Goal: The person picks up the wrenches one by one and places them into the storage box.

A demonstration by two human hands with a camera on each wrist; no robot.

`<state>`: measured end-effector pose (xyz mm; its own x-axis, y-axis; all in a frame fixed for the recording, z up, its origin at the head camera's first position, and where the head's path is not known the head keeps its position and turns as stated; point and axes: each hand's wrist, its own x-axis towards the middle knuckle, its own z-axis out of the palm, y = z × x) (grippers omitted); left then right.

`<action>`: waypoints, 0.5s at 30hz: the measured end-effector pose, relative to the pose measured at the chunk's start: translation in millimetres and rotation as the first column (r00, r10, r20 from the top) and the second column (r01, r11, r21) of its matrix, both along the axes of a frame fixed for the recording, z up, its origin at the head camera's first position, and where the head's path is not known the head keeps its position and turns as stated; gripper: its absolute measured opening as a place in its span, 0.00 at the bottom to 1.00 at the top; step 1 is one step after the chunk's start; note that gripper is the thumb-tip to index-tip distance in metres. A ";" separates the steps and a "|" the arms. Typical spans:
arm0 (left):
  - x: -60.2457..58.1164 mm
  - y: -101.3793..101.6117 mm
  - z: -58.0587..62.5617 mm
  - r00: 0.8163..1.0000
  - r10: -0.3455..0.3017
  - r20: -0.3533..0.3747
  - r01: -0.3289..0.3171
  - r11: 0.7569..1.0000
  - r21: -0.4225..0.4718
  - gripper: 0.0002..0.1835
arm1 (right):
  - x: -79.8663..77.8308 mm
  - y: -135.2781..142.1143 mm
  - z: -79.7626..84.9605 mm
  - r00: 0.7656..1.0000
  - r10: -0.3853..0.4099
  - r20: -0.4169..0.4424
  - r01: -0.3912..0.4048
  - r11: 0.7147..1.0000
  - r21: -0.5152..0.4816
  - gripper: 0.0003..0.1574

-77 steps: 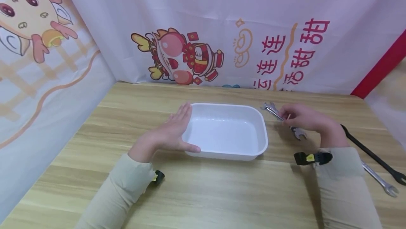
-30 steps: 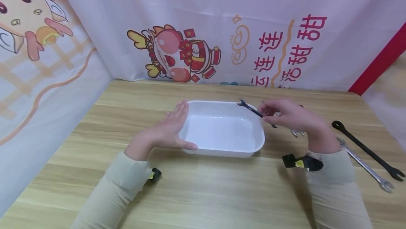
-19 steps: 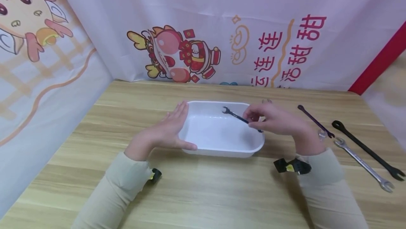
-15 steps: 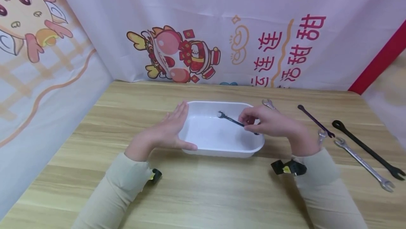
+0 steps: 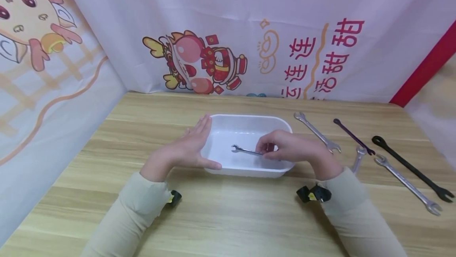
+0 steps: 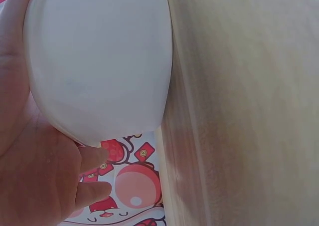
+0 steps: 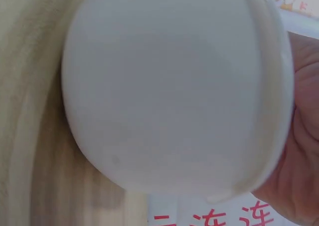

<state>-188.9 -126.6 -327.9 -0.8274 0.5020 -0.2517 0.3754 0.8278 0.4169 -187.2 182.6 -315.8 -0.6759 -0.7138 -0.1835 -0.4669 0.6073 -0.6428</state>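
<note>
A white rectangular tub (image 5: 249,172) stands on the wooden table. My left hand (image 5: 185,148) lies along its left end with straight fingers, the thumb at the near rim. In the left wrist view, that hand (image 6: 40,161) rests against the tub wall (image 6: 99,61). My right hand (image 5: 285,146) reaches over the tub's right end and pinches a small silver wrench (image 5: 246,151) low inside; its other end is hidden by the fingers. The right wrist view shows mostly the tub's outer wall (image 7: 169,86), with part of the right hand (image 7: 304,136) behind the rim and the fingers hidden.
Right of the tub lie a silver open-ended wrench (image 5: 317,132), a thin purple wrench (image 5: 353,136), a small silver wrench (image 5: 358,158) partly behind the right arm, a longer silver wrench (image 5: 407,185) and a long black wrench (image 5: 413,168). A printed cloth (image 5: 221,7) hangs behind the table.
My right hand has picked up the small wrench beside the tub, carried it left over the rim and lowered it inside. The left hand stays at the tub's left end.
</note>
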 end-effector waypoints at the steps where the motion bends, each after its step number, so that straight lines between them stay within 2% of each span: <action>1: 0.3 0.0 0.0 1.000 -0.001 -0.001 0.001 1.000 0.000 0.77 | 0.5 -1.0 -1.2 1.000 0.008 -0.004 -0.008 1.000 0.001 0.11; 15: 1.2 -1.0 0.4 1.000 0.008 0.005 -0.008 1.000 0.014 0.77 | 2.6 -11.8 -12.4 1.000 0.005 0.013 -0.005 1.000 0.015 0.08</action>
